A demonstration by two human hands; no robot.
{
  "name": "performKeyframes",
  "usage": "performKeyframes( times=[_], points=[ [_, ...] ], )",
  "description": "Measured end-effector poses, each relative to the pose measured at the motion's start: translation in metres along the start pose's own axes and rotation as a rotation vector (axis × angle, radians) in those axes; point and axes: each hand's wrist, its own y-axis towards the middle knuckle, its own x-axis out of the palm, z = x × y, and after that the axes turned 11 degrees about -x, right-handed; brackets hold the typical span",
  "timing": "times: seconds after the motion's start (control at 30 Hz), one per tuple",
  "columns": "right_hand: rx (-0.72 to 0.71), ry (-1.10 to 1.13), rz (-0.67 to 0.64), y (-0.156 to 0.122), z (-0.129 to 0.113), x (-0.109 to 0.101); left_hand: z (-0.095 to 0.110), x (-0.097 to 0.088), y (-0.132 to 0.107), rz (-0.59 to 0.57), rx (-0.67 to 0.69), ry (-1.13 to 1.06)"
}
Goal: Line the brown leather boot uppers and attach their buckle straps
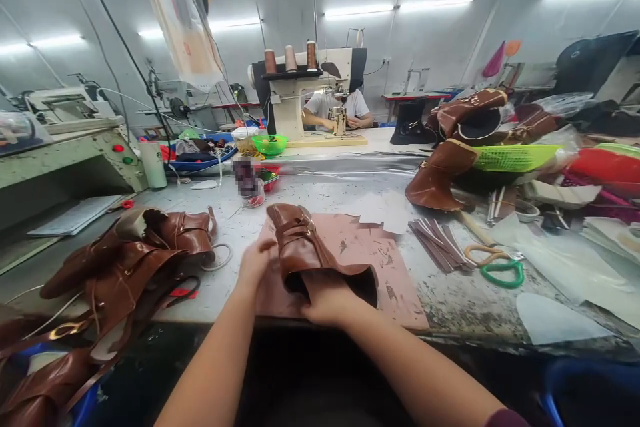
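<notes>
Table (450,300) scuffed grey, left hand (255,263) and right hand (327,303) gripping brown boot (305,247) on pink mat (385,267), strip-lit sewing room

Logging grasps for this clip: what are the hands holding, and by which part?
A brown leather boot upper: left hand grips its left edge, right hand its open near end.

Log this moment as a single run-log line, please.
left hand: holds boot side | right hand: grips boot opening | boot: lying on pink mat | scissors: right, untouched
</notes>
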Motion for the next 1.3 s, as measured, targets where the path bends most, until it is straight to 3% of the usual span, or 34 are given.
performKeyframes(
  times=[0.1, 0.23, 0.3, 0.47, 0.6, 0.73, 0.87, 0.97, 1.13, 1.23, 1.3],
  points=[
    [0.019, -0.016, -0.014, 0.001, -0.002, 0.011, -0.016, -0.013, -0.035, 0.132, 0.192, 0.053],
    [0.009, -0.008, -0.032, -0.004, 0.002, 0.012, -0.024, -0.005, -0.082, -0.069, 0.544, 0.214],
    [0.000, 0.005, -0.033, -0.009, 0.006, 0.005, -0.025, -0.003, -0.088, -0.142, 0.649, 0.309],
    [0.019, 0.067, 0.028, -0.005, 0.017, -0.017, -0.022, -0.005, -0.075, -0.224, 0.767, 0.438],
    [0.057, 0.143, 0.075, 0.000, 0.016, -0.026, -0.017, 0.012, -0.078, -0.237, 0.830, 0.523],
    [0.087, 0.200, 0.027, -0.012, 0.012, -0.026, -0.020, 0.032, -0.096, -0.273, 0.902, 0.547],
    [0.153, 0.175, -0.016, -0.030, 0.017, -0.016, -0.024, 0.028, -0.106, -0.375, 0.956, 0.569],
    [0.171, 0.118, -0.021, -0.036, 0.022, -0.005, -0.022, 0.020, -0.095, -0.474, 0.976, 0.598],
    [0.139, 0.056, -0.047, -0.025, 0.024, 0.008, -0.014, 0.011, -0.053, -0.655, 0.969, 0.620],
    [0.121, 0.007, -0.057, -0.019, 0.021, 0.014, -0.010, 0.008, -0.035, -0.712, 0.889, 0.599],
    [0.114, -0.020, -0.062, -0.018, 0.020, 0.017, -0.008, 0.010, -0.032, -0.678, 0.766, 0.585]
  ],
)
